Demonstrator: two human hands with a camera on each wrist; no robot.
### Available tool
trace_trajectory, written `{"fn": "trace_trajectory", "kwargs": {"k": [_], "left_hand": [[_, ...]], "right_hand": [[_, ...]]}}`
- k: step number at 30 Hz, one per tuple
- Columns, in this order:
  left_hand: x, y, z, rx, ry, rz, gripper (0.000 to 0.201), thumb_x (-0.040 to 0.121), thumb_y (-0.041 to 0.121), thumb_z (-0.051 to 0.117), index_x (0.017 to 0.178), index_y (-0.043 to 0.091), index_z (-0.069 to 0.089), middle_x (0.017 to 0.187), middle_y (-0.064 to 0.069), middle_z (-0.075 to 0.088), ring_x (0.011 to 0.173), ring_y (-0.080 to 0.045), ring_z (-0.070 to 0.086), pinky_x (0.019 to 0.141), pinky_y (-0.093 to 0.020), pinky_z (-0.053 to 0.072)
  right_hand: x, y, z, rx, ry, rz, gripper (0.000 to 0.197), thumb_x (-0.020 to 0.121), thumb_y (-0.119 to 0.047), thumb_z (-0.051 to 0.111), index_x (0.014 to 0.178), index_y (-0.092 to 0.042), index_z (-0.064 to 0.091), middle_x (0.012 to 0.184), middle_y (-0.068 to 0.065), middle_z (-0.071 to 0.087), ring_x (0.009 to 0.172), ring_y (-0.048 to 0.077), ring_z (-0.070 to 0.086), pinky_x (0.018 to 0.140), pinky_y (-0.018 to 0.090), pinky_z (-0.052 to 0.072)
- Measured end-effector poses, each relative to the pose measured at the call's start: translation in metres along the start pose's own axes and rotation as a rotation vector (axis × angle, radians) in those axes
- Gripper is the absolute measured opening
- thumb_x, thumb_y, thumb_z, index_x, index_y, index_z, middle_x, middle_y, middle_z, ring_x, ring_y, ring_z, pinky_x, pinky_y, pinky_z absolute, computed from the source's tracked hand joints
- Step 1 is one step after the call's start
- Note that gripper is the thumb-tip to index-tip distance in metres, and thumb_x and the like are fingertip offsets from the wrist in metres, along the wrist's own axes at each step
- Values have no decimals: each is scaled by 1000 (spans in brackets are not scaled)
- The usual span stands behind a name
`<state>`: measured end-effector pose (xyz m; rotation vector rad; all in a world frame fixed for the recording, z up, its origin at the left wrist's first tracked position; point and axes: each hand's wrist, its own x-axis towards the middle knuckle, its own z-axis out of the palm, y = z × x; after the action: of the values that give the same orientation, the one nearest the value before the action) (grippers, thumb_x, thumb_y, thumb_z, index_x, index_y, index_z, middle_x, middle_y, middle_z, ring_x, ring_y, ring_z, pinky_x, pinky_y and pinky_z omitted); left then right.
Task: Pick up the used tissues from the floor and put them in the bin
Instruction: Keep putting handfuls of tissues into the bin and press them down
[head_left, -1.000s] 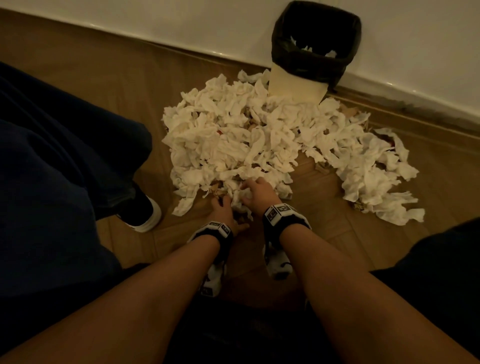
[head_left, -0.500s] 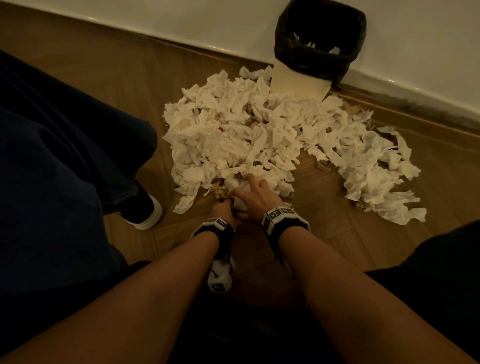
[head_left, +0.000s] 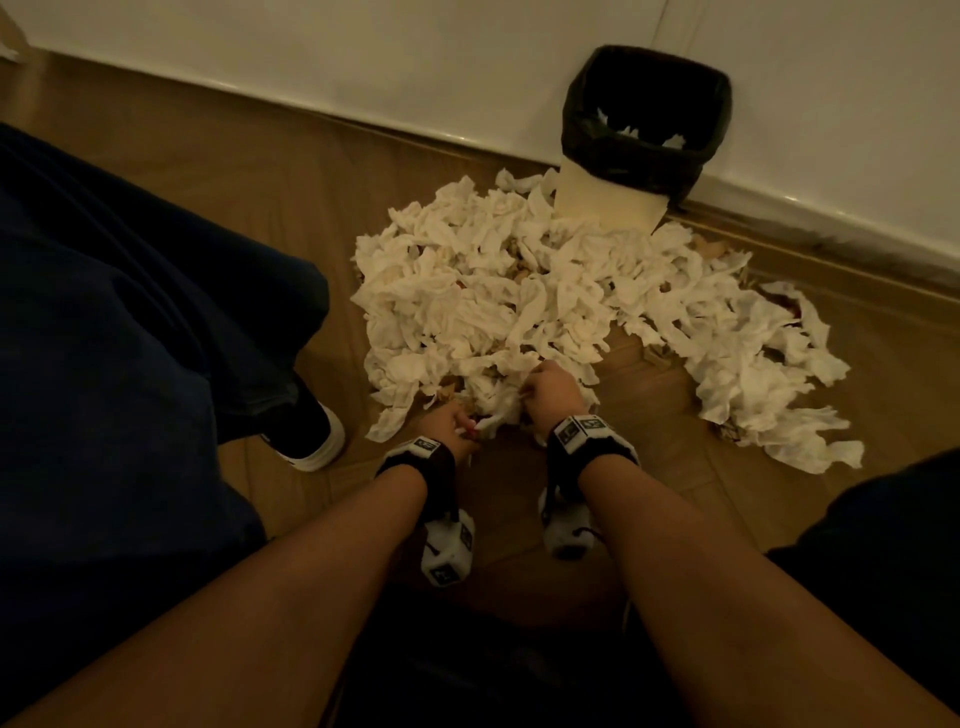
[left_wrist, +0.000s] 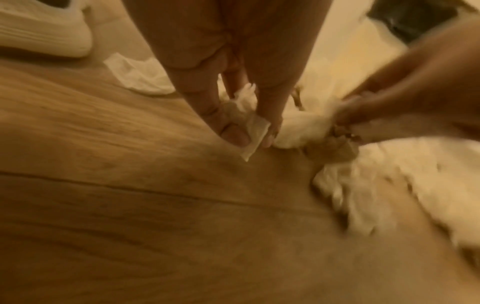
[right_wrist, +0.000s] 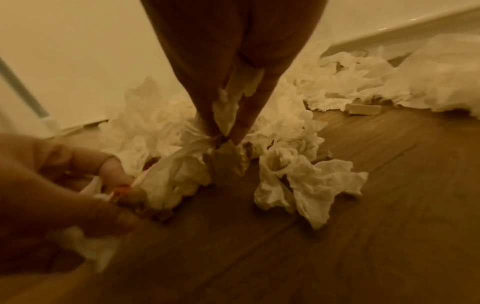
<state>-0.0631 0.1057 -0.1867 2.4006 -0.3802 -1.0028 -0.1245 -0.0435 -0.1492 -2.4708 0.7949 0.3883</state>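
Both hands grasp tissues at the near edge of the pile.
The left hand (left_wrist: 233, 86) pinches a tissue scrap (left_wrist: 253, 131); the right hand (right_wrist: 233, 61) clutches crumpled tissues (right_wrist: 228, 107). The white tissue pile (head_left: 545, 301) lies on the floor before the bin (head_left: 644, 130).

The tissues (head_left: 519, 312) are thin, soft white paper, crumpled and matt, a few stained brownish. The floor (head_left: 208, 171) is wood-grain plank with a smooth, low sheen. The bin (head_left: 608, 208) looks like smooth cream plastic, lined with a glossy, wrinkled black plastic bag (head_left: 644, 156). The skirting (head_left: 363, 111) is glossy white.
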Motion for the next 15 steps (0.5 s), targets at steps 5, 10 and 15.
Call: {"fn": "trace_trajectory", "kwargs": {"k": [5, 10, 15], "left_hand": [[0, 7, -9, -243, 59, -22, 18, 81, 7, 70, 93, 13, 58, 144, -10, 41, 131, -27, 40, 96, -33, 41], [-9, 34, -23, -497, 65, -22, 24, 81, 1, 68, 78, 15, 48, 135, -16, 46, 120, -36, 48, 94, -49, 47], [-13, 59, -40, -838, -13, 14, 29, 84, -7, 61, 110, 6, 55, 127, -20, 52, 85, -24, 57, 60, -32, 53]], "right_hand": [[-14, 10, -24, 430, 122, 218, 29, 90, -2, 50, 111, -7, 69, 118, 11, 64, 110, 26, 58, 84, 26, 47], [-22, 17, -38, 1077, 182, 400, 25, 91, -7, 56, 115, -7, 64, 129, 16, 57, 113, 28, 54, 94, 32, 45], [-27, 13, -59, 1784, 142, 607, 17, 98, -17, 40, 90, -9, 53, 90, 15, 51, 76, 23, 53, 67, 26, 47]]}}
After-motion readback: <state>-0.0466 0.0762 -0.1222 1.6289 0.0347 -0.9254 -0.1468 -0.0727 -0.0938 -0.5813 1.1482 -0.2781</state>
